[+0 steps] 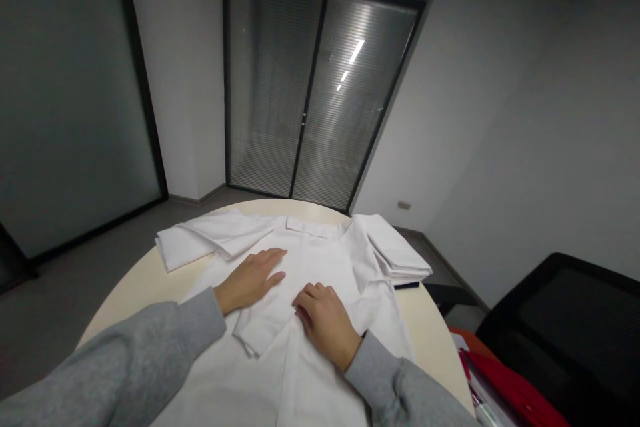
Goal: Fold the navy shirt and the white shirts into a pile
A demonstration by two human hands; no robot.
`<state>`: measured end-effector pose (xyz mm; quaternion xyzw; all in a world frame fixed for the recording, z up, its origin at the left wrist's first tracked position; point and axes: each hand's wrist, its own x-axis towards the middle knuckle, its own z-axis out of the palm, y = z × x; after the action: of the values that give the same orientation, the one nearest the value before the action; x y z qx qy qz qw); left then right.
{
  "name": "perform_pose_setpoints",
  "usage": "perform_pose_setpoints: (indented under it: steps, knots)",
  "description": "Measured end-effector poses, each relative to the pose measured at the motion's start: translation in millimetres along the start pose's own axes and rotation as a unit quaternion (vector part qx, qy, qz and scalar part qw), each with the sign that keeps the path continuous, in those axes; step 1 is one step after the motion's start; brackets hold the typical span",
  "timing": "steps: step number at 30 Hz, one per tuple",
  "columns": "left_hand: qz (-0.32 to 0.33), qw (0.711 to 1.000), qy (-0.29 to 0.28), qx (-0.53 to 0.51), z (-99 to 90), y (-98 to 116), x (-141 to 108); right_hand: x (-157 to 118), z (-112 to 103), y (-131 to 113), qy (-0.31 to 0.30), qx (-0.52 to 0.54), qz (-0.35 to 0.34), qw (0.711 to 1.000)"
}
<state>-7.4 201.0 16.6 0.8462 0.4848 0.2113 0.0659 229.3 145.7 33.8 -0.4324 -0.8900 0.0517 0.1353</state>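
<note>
A white long-sleeved garment point(320, 260) lies spread over a round table, its neck end towards the far side. My left hand point(253, 279) rests flat on it with fingers stretched out and thumb apart, over a sleeve point(263, 327) folded in across the body. Beside that sleeve's edge, near the middle of the garment, my right hand point(327, 321) has its fingers curled together on the cloth and appears to pinch it; the fingertips are partly hidden. Another folded part of the garment point(395, 250) lies by the table's right edge.
The pale round table point(130, 300) shows its rim at both sides. A thin black object point(407, 285) sticks out from under the cloth at right. Beyond are a black chair point(565, 327) and a red item point(515, 387). Glazed doors with blinds point(320, 93) stand behind.
</note>
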Motion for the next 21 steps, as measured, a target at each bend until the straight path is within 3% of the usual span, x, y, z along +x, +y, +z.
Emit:
perform_pose_setpoints:
  steps: [3,6,7,9,10,12,14,16,17,18,20,21]
  knots:
    - [-0.036,0.998,0.003,-0.042,8.1,-21.2,1.1,5.1,-8.8,6.5,0.021,-0.040,-0.003,0.999]
    - [-0.044,0.997,0.001,-0.059,6.5,-26.7,1.8,4.5,-44.4,43.1,0.151,-0.031,0.088,0.984]
    - [-0.045,0.997,-0.004,-0.056,6.2,-26.1,1.8,0.9,-61.9,62.2,0.221,-0.020,0.140,0.965]
    - [-0.041,0.998,-0.016,-0.042,6.9,-24.0,1.7,-12.0,-100.6,103.9,0.377,-0.012,0.270,0.886]
    - [-0.039,0.998,-0.021,-0.033,7.9,-23.2,1.7,-20.2,-119.4,122.5,0.425,-0.020,0.308,0.851]
    - [-0.035,0.999,-0.024,-0.020,10.8,-23.1,1.9,-35.5,-149.9,144.9,0.483,-0.062,0.324,0.811]
    - [-0.031,0.999,-0.019,-0.013,14.5,-24.7,2.6,-43.2,-164.9,139.5,0.522,-0.124,0.291,0.792]
    - [-0.028,0.999,-0.016,-0.008,18.1,-26.8,3.0,-38.6,-160.5,107.7,0.529,-0.161,0.213,0.805]
    - [-0.027,0.999,-0.018,-0.005,19.7,-27.7,2.9,-32.0,-151.1,85.9,0.510,-0.156,0.154,0.832]
    - [-0.025,1.000,-0.019,-0.003,21.0,-28.2,2.4,-23.2,-137.7,63.3,0.452,-0.131,0.087,0.878]
    - [-0.019,1.000,-0.019,0.004,21.9,-27.9,0.3,-3.2,-102.4,24.1,0.254,-0.086,-0.039,0.963]
    - [-0.015,1.000,-0.016,0.009,21.2,-26.9,-1.0,6.4,-82.7,10.6,0.165,-0.078,-0.068,0.981]
